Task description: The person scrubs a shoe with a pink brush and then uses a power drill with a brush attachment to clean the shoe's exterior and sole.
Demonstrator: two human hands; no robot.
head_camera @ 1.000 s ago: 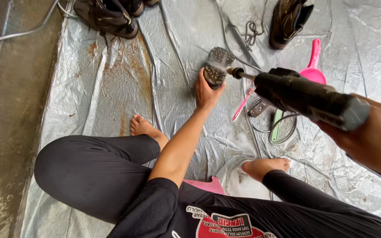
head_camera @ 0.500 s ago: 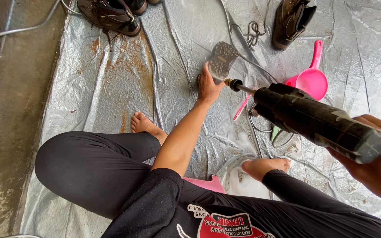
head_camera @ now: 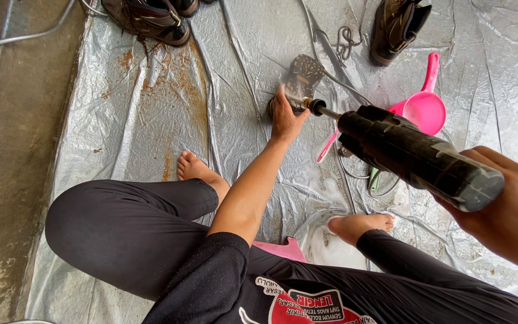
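Observation:
My left hand grips the near end of a dark, wet shoe sole, propped up on a silver tarp. My right hand is wrapped around a black pressure-washer spray gun. Its brass nozzle points at the sole, just beside my left fingers, and a fine spray hits the sole. I sit with both legs in black trousers and bare feet on the tarp.
A pink scoop lies right of the sole, with a pink-handled brush and a green brush near it. Dark boots stand at the back left, another boot at the back right. Hoses cross the tarp. Wet concrete lies left.
The sole in my left hand has tilted up and away from me. The spray gun in my right hand has swung slightly lower and closer, its nozzle staying on the sole.

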